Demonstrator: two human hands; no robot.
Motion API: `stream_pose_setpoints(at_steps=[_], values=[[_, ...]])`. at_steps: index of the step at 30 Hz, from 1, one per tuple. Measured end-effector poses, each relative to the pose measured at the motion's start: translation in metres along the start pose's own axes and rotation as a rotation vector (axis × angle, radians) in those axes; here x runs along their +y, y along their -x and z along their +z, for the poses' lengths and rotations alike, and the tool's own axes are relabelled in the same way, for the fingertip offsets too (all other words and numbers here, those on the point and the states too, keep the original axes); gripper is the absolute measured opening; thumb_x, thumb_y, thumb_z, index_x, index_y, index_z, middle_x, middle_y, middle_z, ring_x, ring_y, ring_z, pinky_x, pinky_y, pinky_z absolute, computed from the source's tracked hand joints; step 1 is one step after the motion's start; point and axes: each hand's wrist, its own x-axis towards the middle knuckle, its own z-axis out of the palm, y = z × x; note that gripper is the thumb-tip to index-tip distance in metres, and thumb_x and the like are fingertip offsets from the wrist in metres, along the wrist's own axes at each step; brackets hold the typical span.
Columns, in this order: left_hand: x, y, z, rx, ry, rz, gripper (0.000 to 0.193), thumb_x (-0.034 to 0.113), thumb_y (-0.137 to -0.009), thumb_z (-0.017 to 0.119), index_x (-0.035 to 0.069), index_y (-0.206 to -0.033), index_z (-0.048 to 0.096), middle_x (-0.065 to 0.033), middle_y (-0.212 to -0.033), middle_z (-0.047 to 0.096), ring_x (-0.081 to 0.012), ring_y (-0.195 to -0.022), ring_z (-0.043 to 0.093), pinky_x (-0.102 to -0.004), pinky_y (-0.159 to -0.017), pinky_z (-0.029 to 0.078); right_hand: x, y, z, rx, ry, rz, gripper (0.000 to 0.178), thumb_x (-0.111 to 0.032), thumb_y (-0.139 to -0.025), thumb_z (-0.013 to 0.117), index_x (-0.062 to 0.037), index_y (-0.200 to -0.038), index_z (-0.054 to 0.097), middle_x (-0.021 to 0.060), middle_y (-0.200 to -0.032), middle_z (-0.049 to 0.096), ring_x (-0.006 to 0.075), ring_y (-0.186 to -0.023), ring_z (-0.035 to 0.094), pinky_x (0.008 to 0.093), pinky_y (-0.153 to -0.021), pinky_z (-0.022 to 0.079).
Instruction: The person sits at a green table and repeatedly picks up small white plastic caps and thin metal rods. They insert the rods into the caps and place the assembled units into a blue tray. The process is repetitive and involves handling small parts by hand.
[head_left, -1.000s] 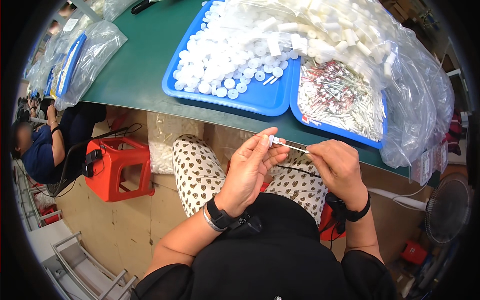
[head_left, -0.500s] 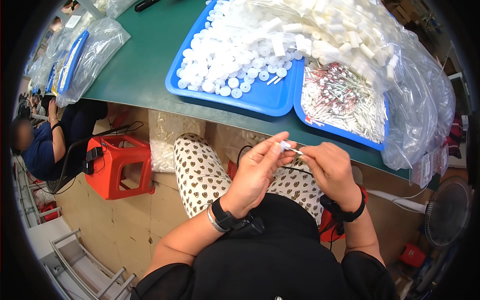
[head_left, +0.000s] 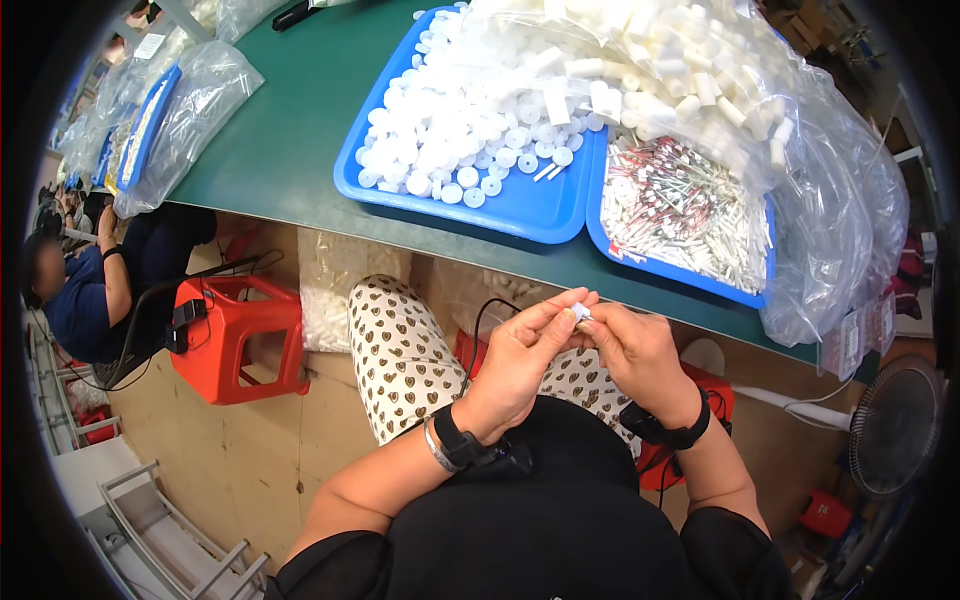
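Note:
My left hand [head_left: 515,365] is closed in a pinch on a small white plastic piece [head_left: 580,312], held over my lap just off the table's near edge. My right hand [head_left: 645,362] is closed too, its thumb and fingertips pressed against the same piece from the right. The fingers hide most of the piece, and no thin pin shows clearly between them. Beyond my hands, a blue tray [head_left: 520,222] holds many white plastic discs [head_left: 440,150] and a few short white pins. Right of it, a second blue tray [head_left: 690,283] holds thin white and red pin-like parts [head_left: 690,215].
A clear bag of white cylinders [head_left: 690,75] lies over the trays on the green table [head_left: 290,150]. At the left are a red stool [head_left: 235,345] and a seated person [head_left: 85,290]. A fan [head_left: 895,425] stands at the right.
My right hand has moved in toward the left, so the fingertips now meet at the white piece. The thin light-coloured pin that showed between the hands is now hidden.

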Motion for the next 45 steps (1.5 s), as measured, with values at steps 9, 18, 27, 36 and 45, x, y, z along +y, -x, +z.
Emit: stream_pose_setpoints(at_steps=[9,18,27,36,45], values=[[0.016,0.003,-0.015,0.047,-0.081,0.023,0.041,0.025,-0.103,0.051,-0.003,-0.133,0.051,-0.0134,-0.128,0.061,-0.0165,-0.102,0.065,-0.0309,-0.090,0.054,-0.010,-0.033,-0.022,-0.157,0.155,-0.180,0.014,-0.017,-0.090,0.067,-0.0044,-0.096,0.067,0.0145,-0.076,0.066,0.0313,-0.067,0.066,0.0395,-0.057,0.051],[0.016,0.003,-0.019,0.087,0.131,-0.025,0.040,0.031,-0.104,0.051,-0.001,-0.126,0.057,-0.0065,-0.104,0.065,-0.0079,-0.082,0.060,-0.0248,-0.079,0.052,0.055,-0.140,-0.093,0.220,0.777,-0.229,0.020,0.004,-0.078,0.052,-0.0005,-0.094,0.064,0.0173,-0.089,0.066,0.0351,-0.085,0.065,0.0448,-0.073,0.051],[0.022,0.001,-0.018,0.048,0.154,-0.016,0.039,0.028,-0.102,0.055,-0.001,-0.128,0.055,-0.0073,-0.106,0.066,-0.0082,-0.085,0.061,-0.0236,-0.081,0.052,0.049,-0.134,-0.101,0.164,0.697,-0.196,0.015,-0.001,-0.082,0.057,0.0002,-0.097,0.059,0.0209,-0.090,0.064,0.0378,-0.085,0.064,0.0434,-0.072,0.051],[0.032,0.002,-0.015,-0.001,0.159,0.017,0.040,0.024,-0.102,0.054,-0.001,-0.133,0.052,-0.0096,-0.117,0.062,-0.0105,-0.095,0.061,-0.0259,-0.088,0.051,0.010,-0.061,-0.079,0.165,0.281,-0.039,0.030,0.003,-0.090,0.057,-0.0032,-0.120,0.059,0.0172,-0.109,0.060,0.0348,-0.085,0.064,0.0384,-0.073,0.051],[0.028,-0.003,-0.009,-0.014,0.163,-0.007,0.034,0.022,-0.102,0.055,0.001,-0.128,0.055,-0.0100,-0.114,0.064,-0.0113,-0.095,0.062,-0.0259,-0.085,0.052,0.009,-0.059,-0.099,0.369,-0.133,0.102,0.026,0.000,-0.090,0.064,-0.0027,-0.116,0.063,-0.0007,-0.099,0.062,0.0051,-0.074,0.054,0.0197,-0.063,0.043]])
